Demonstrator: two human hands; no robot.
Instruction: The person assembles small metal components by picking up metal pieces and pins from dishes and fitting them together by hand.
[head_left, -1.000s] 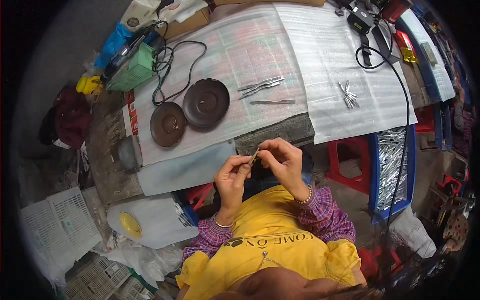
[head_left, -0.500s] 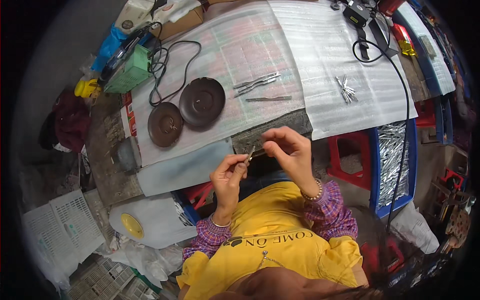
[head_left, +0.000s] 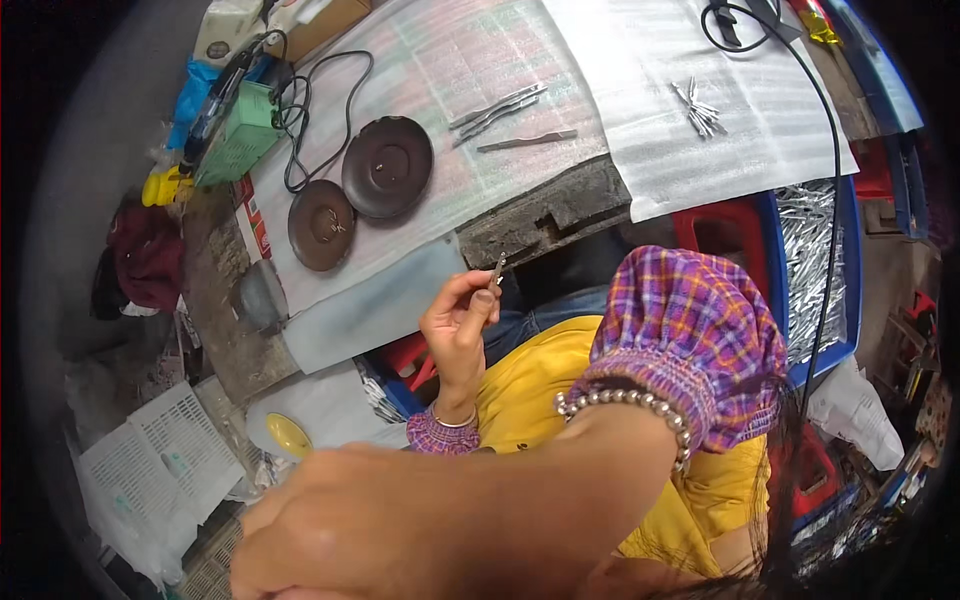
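Note:
My left hand [head_left: 457, 335] is closed, pinching a small slender metal piece [head_left: 499, 268] that points up past the fingertips, just off the table's front edge. Large and close in the lower left is my right hand [head_left: 335, 520], raised with its back showing and a bead bracelet [head_left: 640, 402] at the wrist; its fingers are mostly hidden. Beyond the left hand, a small brown saucer [head_left: 308, 250] holds a few tiny bits, beside a larger dark saucer [head_left: 415, 165]. Several long metal strips [head_left: 528, 141] lie to their right.
White foam sheet [head_left: 640, 180] covers the table, bearing a pile of slim metal pieces [head_left: 702, 110]. A blue crate [head_left: 853, 300] full of metal parts stands at the right, near a red stool [head_left: 715, 225]. A green basket [head_left: 240, 130] and black cable [head_left: 350, 110] sit at the left.
My right hand has swung from beside the left hand down and left, close to the camera. The left hand keeps its metal piece. The whole view has shifted slightly.

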